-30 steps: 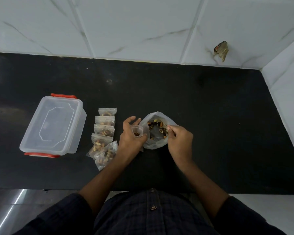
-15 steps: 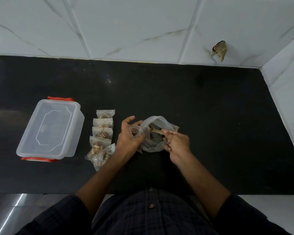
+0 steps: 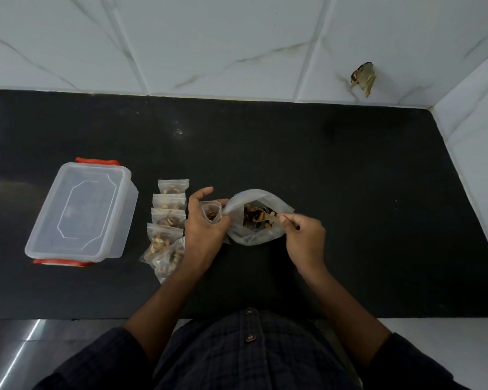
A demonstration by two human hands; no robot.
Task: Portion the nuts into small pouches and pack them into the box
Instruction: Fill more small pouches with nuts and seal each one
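A large clear bag of mixed nuts (image 3: 254,235) lies open on the black counter in front of me. My left hand (image 3: 204,232) grips a small open pouch (image 3: 212,211) with a few nuts in it, held beside the bag's mouth. My right hand (image 3: 303,237) pinches a small wooden spoon (image 3: 268,218) whose bowl sits among the nuts in the bag. Several filled small pouches (image 3: 168,220) lie in a column to the left of my left hand. The clear plastic box (image 3: 81,212) with red clips stands closed at the far left.
The black counter (image 3: 350,192) runs to a white tiled wall behind and on the right. A torn brown scrap (image 3: 363,77) sticks on the back wall. A shiny metal surface (image 3: 17,350) lies below the counter's front edge at left.
My right hand drew back to the right of the bag and now holds the spoon in its mouth; the bag's mouth spread open again. My left hand kept hold of the small pouch.
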